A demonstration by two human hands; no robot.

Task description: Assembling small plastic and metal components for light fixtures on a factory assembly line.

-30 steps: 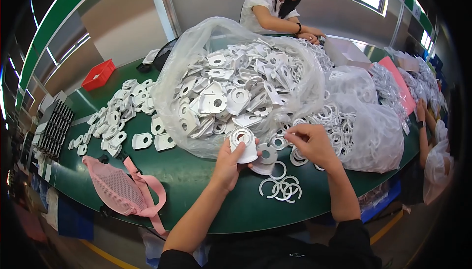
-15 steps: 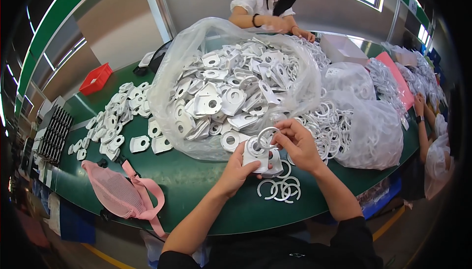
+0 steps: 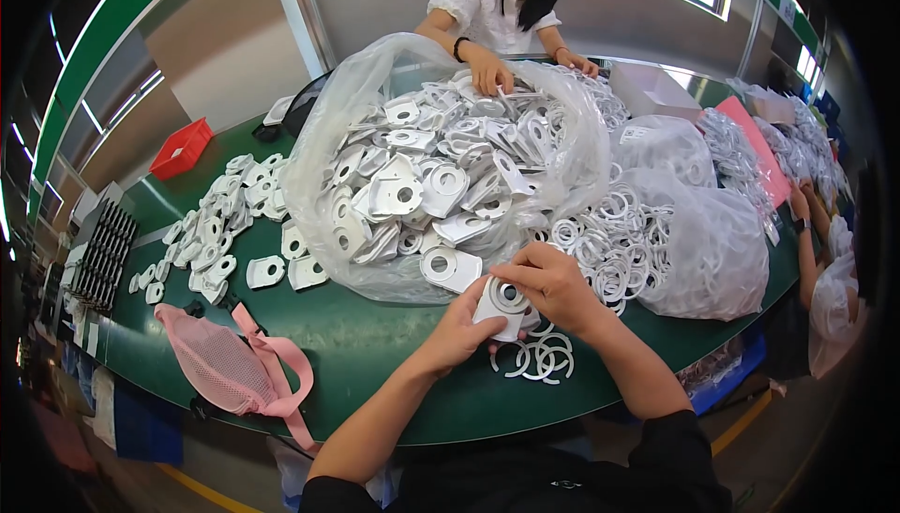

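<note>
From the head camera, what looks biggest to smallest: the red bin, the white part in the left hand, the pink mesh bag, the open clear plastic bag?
1. Open clear plastic bag
2. Pink mesh bag
3. Red bin and white part in the left hand: too alike to rank.
</note>
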